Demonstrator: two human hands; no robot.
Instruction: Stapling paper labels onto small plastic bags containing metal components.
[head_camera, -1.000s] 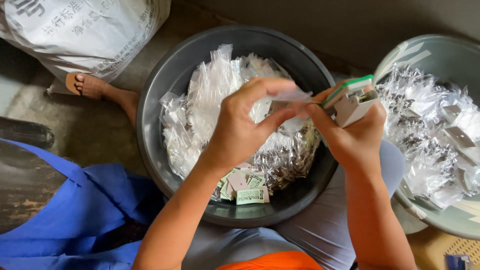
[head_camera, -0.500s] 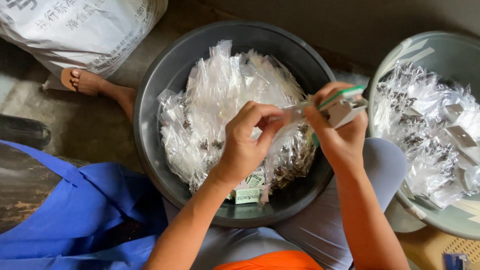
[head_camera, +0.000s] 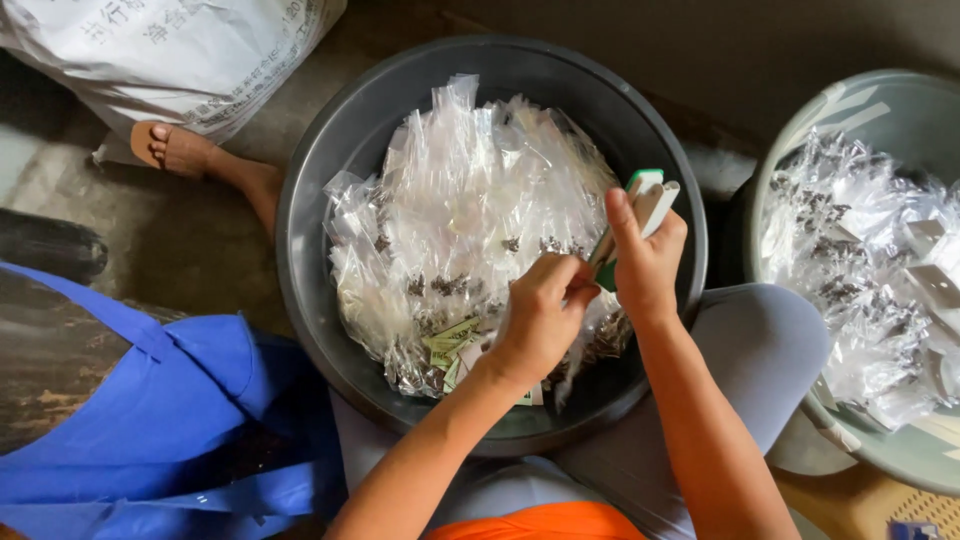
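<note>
A dark grey round basin (head_camera: 330, 180) sits in front of me, filled with a heap of clear plastic bags (head_camera: 470, 200) holding small dark pieces. My right hand (head_camera: 645, 265) is closed around a small stack of green and white paper cards (head_camera: 643, 196). My left hand (head_camera: 540, 315) is closed over the basin, pinching the lower end of a card beside my right hand, with a clear bag hanging under it. More green and white cards (head_camera: 455, 345) lie among the bags near the basin's front.
A pale green basin (head_camera: 900, 110) at the right holds more filled clear bags. A white printed sack (head_camera: 170, 50) lies at the top left, with another person's sandalled foot (head_camera: 175, 150) beside it. Blue cloth (head_camera: 170, 420) covers the lower left.
Both hands have dropped lower and nearer to me over the dark basin, and the left hand has curled tighter beside the right.
</note>
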